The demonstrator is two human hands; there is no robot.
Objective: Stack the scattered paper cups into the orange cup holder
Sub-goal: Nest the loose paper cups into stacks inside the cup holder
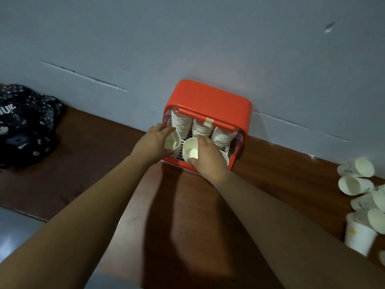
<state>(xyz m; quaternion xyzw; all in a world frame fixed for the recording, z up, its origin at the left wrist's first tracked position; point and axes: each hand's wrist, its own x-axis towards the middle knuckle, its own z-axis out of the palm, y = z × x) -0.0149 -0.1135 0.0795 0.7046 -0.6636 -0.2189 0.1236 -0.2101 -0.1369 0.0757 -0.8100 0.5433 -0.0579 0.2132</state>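
Both hands at orange cup holder [208, 101]: left hand [153, 142] gripping one paper cup [172, 140], right hand [208, 155] gripping another cup [190, 150] (loose cups [358, 184] lie well right).

Can't see the third front cup [225, 156], mostly behind the right hand [208, 157]; loose cups [362, 197] cropped at right edge.
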